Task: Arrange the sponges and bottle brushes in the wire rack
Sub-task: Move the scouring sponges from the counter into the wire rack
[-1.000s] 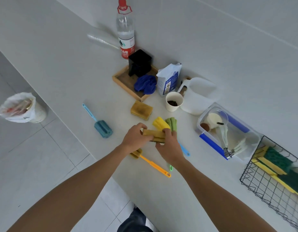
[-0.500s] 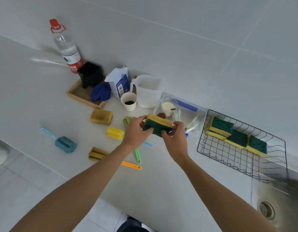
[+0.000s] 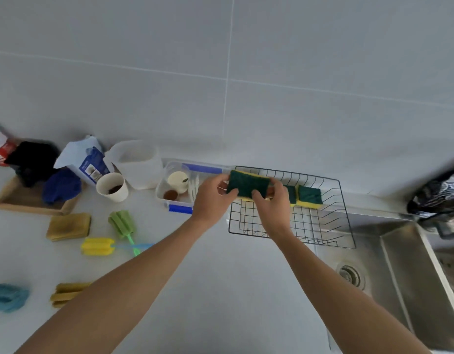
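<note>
Gripping green-and-yellow sponge (image 3: 247, 184) at both ends: left hand (image 3: 212, 198) pinching the left end, right hand (image 3: 272, 203) the right. Hovering over near-left part of wire rack (image 3: 347, 213), long axis running left-right. Lining up beside racked sponges (image 3: 309, 196) farther right, along rack's far side.

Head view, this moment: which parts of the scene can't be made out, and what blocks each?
- Dark object at the right edge: motion-blurred and cut off, unidentifiable.
- Red-labelled bottle: cut off by the left edge.
- Olive brush: its handle is hidden under the left forearm.
- Sponges in the wire rack: those behind the held sponge and right hand are hidden, so uncountable.
</note>
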